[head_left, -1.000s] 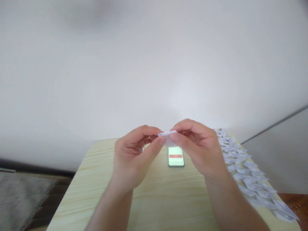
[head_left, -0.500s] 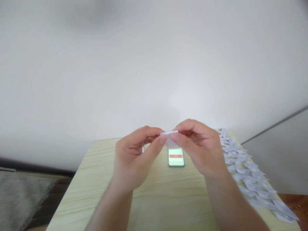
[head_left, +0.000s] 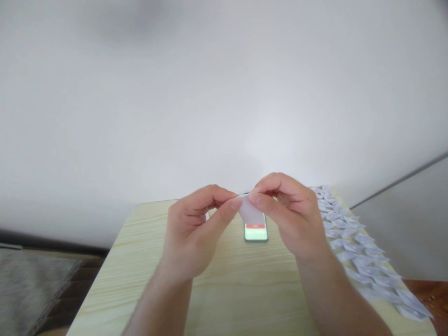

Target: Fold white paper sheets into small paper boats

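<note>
A small white piece of paper (head_left: 252, 212) is pinched at its top edge between my two hands, above the table. My left hand (head_left: 199, 228) grips its left corner between thumb and forefinger. At the right corner, my right hand (head_left: 292, 214) pinches it the same way. Beneath the paper lies a phone (head_left: 256, 234) with a lit screen and a red bar, its upper part mostly covered by the paper. A bit of white shows behind my left hand's fingers; what it is I cannot tell.
Several folded white paper pieces (head_left: 364, 259) lie in rows along the right side of the pale wooden table (head_left: 245, 298). A white wall (head_left: 224, 102) rises right behind the table. Down at the left is a grey surface (head_left: 31, 284) beside the table's edge.
The paper has tilted, so more of its face shows and it covers more of the phone's screen. Both hands stay in nearly the same place.
</note>
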The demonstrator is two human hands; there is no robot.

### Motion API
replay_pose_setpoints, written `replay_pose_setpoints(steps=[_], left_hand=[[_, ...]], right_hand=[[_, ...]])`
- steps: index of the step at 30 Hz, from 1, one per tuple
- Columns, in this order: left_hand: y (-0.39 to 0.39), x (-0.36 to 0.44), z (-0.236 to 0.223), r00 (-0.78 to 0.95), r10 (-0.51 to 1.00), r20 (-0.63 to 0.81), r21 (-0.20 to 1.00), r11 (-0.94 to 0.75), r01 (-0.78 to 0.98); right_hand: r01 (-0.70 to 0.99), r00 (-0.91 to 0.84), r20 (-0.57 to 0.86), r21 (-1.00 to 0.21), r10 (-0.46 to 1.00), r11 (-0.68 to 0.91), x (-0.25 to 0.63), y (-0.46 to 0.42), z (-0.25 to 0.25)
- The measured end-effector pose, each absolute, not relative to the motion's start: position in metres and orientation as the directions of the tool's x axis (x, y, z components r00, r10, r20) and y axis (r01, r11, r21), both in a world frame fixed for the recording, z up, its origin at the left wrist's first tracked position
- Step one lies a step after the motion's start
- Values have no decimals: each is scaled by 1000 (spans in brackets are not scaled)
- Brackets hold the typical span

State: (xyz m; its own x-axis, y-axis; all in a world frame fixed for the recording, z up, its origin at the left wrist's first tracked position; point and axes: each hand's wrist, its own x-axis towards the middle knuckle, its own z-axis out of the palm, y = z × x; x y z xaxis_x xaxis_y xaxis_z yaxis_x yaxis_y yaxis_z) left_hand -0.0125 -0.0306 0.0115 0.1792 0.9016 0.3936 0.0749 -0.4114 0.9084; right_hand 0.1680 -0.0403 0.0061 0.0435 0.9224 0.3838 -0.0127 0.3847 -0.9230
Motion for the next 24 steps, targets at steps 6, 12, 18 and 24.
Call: replay_pose_setpoints(steps=[6, 12, 18, 24], left_hand=[[-27, -18, 5, 186, 927, 326, 942, -334, 15], [-23, -15, 2, 181, 924, 337, 940, -341, -13], [-38, -17, 2, 215, 938, 272, 952, -296, 85], [-86, -22, -23, 124, 960, 251, 965, -258, 46]], right_hand=[[2, -54, 291, -956, 955, 292, 168, -40, 6], [163, -207, 181, -962, 961, 217, 171, -40, 9], [-26, -211, 134, -991, 968, 132, 167, -49, 2], [-206, -266, 56, -979, 962, 0, 157, -88, -22]])
